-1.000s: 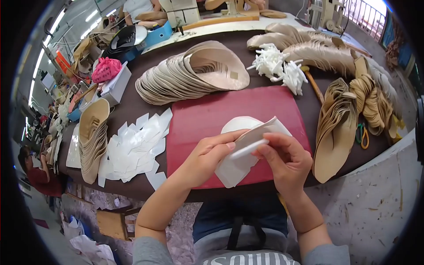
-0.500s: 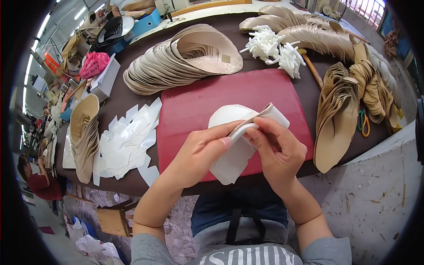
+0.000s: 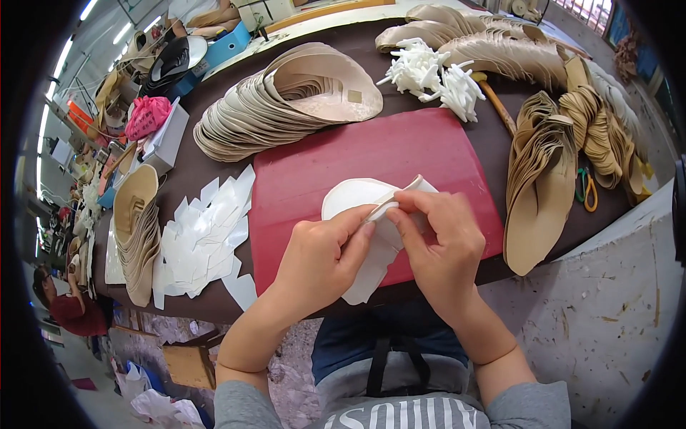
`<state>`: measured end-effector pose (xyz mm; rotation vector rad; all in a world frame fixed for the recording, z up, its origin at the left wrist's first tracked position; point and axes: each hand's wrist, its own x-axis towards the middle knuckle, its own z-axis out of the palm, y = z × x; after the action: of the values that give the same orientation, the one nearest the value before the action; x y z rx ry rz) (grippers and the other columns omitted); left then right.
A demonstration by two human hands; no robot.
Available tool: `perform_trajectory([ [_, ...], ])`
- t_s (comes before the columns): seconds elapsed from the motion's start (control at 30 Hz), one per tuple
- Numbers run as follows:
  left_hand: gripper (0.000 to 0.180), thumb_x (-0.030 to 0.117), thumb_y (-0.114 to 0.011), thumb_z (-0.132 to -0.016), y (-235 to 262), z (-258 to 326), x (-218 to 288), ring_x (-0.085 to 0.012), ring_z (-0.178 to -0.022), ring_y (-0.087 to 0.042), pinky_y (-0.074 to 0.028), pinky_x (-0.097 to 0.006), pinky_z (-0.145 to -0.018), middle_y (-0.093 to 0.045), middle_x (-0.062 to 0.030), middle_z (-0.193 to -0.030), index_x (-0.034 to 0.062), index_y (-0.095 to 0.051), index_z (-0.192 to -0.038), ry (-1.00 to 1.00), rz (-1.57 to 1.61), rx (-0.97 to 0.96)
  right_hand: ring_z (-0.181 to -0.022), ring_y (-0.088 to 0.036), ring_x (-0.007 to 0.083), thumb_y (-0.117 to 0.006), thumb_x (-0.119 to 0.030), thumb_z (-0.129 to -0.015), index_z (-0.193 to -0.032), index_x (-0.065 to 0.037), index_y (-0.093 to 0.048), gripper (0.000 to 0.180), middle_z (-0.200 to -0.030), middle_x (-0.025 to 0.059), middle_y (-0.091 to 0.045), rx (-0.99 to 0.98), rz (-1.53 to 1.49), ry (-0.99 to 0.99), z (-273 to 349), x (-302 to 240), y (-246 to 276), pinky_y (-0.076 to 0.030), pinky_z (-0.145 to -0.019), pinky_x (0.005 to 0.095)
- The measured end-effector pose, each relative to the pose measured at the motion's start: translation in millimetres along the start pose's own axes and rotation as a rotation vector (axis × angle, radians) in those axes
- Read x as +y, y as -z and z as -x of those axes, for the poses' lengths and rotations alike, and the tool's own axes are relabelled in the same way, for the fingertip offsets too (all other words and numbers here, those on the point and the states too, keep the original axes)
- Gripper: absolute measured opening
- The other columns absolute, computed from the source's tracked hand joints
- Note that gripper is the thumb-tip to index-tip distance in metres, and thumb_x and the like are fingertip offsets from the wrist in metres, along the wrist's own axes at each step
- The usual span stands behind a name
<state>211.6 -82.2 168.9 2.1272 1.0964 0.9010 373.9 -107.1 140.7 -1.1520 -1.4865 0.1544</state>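
My left hand (image 3: 319, 258) and my right hand (image 3: 443, 247) meet over a red mat. Both are closed, thumbs and fingertips pinching the folded edge of a pale shoe upper (image 3: 359, 193). Its rounded white end lies toward the far left, and a flap hangs down between my hands toward the mat's near edge. A small white roll or strip shows at the fold by my right fingertips; whether it is a separate piece I cannot tell. Part of the upper is hidden behind my fingers.
Under my hands lies the red mat (image 3: 307, 168). Nested beige uppers (image 3: 243, 114) stand beyond it, with white strips (image 3: 418, 71) and a wooden-handled hammer (image 3: 498, 105) nearby. White sheet pieces (image 3: 204, 247) spread left. Stacked tan pieces (image 3: 539, 200) and scissors (image 3: 590, 194) lie right. Someone in dark red (image 3: 75, 311) is far left.
Both hands and the shoe upper have shifted slightly left and nearer in the picture. My right hand has turned, its fingers working along the fold. The whole scene has moved a little with my head.
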Motion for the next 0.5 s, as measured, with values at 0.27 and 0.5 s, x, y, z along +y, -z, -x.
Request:
perform_trajectory([
  [0.27,0.025,0.005,-0.063,-0.083,29.3,24.6,9.0,-0.0136,-0.045,-0.048,-0.039,-0.027,-0.044,-0.064,-0.0096,-0.064,-0.0024,-0.067,-0.107,-0.1,-0.035,0.08,-0.102,-0.049,0.0239,-0.068,-0.007,-0.077,-0.09,-0.003,-0.066,0.013,-0.114,0.0098,-0.055,-0.256,0.056,0.059,-26.3,-10.6,23.4,-0.037,-0.093,0.035],
  [0.5,0.023,0.006,-0.065,-0.081,45.4,34.5,2.4,-0.0124,-0.047,-0.049,-0.039,-0.025,-0.045,-0.066,-0.0097,-0.067,-0.0033,-0.068,-0.102,0.026,0.033,0.055,-0.094,-0.053,0.0208,-0.07,-0.007,-0.076,-0.086,-0.007,-0.065,0.012,-0.101,0.0062,-0.059,-0.298,0.143,0.245,-30.4,-24.6,10.1,-0.03,-0.103,0.042],
])
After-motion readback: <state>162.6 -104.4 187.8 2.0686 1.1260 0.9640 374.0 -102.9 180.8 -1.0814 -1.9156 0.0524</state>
